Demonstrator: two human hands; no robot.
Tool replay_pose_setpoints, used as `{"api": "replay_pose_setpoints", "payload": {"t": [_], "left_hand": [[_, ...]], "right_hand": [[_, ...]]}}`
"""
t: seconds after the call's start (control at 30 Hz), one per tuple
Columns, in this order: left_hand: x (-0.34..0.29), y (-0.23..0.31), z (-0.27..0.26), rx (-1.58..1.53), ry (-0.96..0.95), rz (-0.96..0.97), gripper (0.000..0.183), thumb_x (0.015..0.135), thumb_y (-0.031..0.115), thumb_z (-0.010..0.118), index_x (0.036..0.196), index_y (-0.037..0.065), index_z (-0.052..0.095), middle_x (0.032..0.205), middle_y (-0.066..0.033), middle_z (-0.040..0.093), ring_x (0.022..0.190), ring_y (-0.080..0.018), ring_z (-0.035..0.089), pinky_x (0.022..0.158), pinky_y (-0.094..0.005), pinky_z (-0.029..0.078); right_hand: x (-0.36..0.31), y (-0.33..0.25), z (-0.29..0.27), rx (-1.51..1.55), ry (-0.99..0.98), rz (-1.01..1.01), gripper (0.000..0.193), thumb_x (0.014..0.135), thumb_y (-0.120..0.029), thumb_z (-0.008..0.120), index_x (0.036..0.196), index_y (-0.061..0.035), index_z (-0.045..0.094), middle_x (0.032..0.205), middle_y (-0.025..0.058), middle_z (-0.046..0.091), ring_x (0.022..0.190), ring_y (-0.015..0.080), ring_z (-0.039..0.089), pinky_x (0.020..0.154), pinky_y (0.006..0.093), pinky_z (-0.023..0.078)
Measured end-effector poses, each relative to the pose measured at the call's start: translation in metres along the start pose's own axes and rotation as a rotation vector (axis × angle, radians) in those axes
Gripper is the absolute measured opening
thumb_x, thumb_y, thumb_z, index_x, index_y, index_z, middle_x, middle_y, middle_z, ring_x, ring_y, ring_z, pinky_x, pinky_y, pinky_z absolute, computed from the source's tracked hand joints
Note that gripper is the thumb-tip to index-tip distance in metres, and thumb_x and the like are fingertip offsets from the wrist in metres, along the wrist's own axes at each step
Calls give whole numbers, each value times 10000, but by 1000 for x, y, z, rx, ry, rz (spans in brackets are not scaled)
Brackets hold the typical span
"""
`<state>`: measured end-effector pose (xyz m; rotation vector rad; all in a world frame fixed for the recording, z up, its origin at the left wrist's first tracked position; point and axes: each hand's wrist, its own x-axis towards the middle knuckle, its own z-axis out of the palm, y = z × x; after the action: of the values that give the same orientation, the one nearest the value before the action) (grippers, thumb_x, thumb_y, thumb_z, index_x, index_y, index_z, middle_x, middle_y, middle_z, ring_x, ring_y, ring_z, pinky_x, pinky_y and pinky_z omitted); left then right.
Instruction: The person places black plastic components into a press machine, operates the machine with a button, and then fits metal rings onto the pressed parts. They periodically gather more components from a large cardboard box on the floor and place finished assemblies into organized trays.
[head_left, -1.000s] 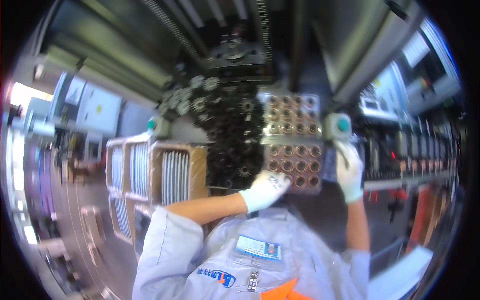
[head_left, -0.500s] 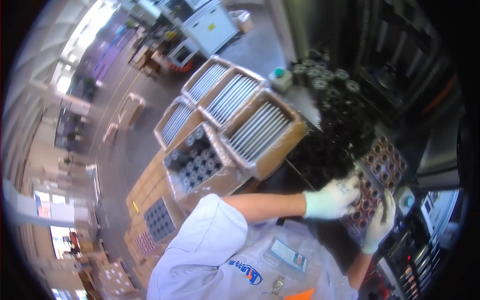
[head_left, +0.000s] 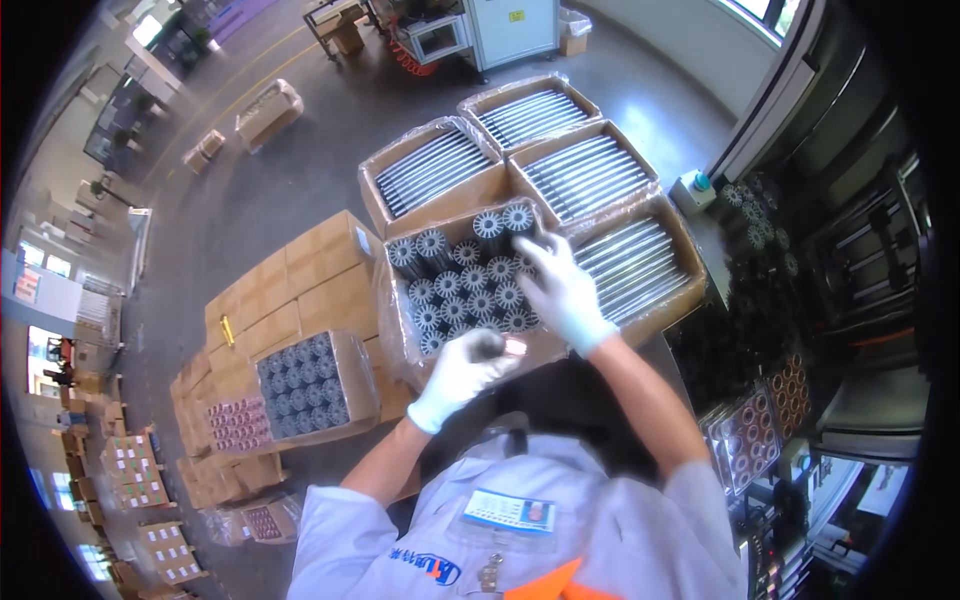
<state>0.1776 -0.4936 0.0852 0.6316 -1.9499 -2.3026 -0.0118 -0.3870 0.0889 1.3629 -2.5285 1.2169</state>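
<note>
In a white glove, my left hand [head_left: 462, 372] is closed near the front edge of an open carton [head_left: 400, 335]. A small copper-coloured piece [head_left: 514, 346] shows at its fingertips; its full shape is hidden. My right hand [head_left: 565, 292], also gloved, reaches over the carton's right side with fingers apart. Its fingertips are close to a dark slotted core [head_left: 525, 263], and whether they touch it I cannot tell. More slotted cylindrical cores [head_left: 480, 303] stand upright in rows inside the plastic-lined carton, some higher than others.
Cartons of metal shafts [head_left: 585, 178] stand behind and to the right. Stacked closed cartons [head_left: 320, 265] are at left, with a box of grey cores [head_left: 302, 385] and reddish rings [head_left: 238, 425]. A tray of copper-coloured rings [head_left: 750, 440] lies at right, near dark machinery [head_left: 850, 250].
My view has turned, and both hands have left the ring tray at the right for the carton of cores. The left hand now holds a copper-coloured piece; the right reaches over the cores.
</note>
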Motion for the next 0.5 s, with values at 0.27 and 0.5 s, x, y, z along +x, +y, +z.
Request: {"api": "replay_pose_setpoints", "payload": {"t": [0.27,0.5], "left_hand": [[8,-44,-79,381,239,368,207,883,-8,754,1065,5,657,990,-26,688,887,-86,623,796,-243,529],[21,-40,-72,307,175,370,144,856,-26,750,985,-24,687,1144,-81,608,1006,-141,623,852,-275,525]], "right_hand": [[67,9,86,-291,-238,68,479,870,-227,637,1342,-175,573,1146,158,700,983,368,687,818,483,554],[75,19,81,-188,-81,107,292,738,-176,713,1015,-86,688,1111,248,626,1042,418,613,870,485,525]]}}
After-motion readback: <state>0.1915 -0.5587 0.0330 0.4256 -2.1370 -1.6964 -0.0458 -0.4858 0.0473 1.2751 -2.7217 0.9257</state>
